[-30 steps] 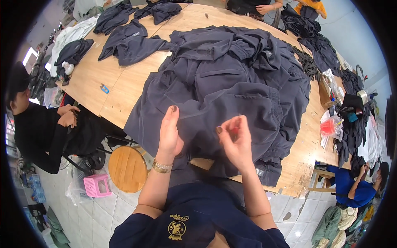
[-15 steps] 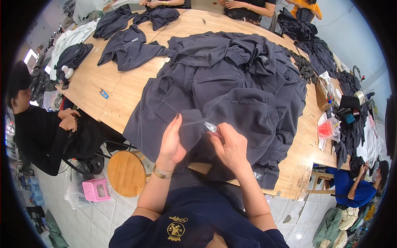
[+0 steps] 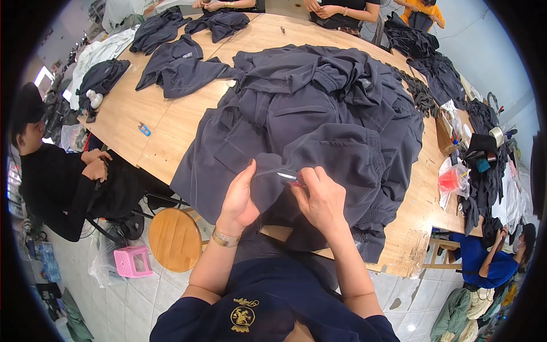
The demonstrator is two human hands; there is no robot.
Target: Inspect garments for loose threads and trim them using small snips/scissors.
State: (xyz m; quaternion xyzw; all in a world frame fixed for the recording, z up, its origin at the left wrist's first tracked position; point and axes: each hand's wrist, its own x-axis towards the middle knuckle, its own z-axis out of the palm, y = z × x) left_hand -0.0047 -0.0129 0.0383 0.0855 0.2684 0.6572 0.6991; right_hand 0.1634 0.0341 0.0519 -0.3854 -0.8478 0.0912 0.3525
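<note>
A dark grey garment [image 3: 268,196] with stitched seams lies at the near edge of a heap of similar dark grey clothes [image 3: 290,117]. My left hand [image 3: 240,199] grips the garment's seamed edge between thumb and fingers, the thumb pointing up. In my right hand [image 3: 321,196] is a small pair of thread snips [image 3: 285,176] with a red handle, mostly covered by the fingers. Their silver blades point left, against or very near the seam. Whether a thread lies between the blades is too small to tell.
Blue thread snips [image 3: 143,129] lie on the wooden table [image 3: 117,134] at the left. Further garments [image 3: 179,65] are at the far left. A red drink cup [image 3: 453,179] stands at the right edge. A wooden stool [image 3: 174,239] and pink stool [image 3: 133,262] are lower left. Several people sit around.
The snips have swung from slanting up-left to nearly level, and their blades look closer together. My right hand has shifted slightly right. My left hand still grips the garment.
</note>
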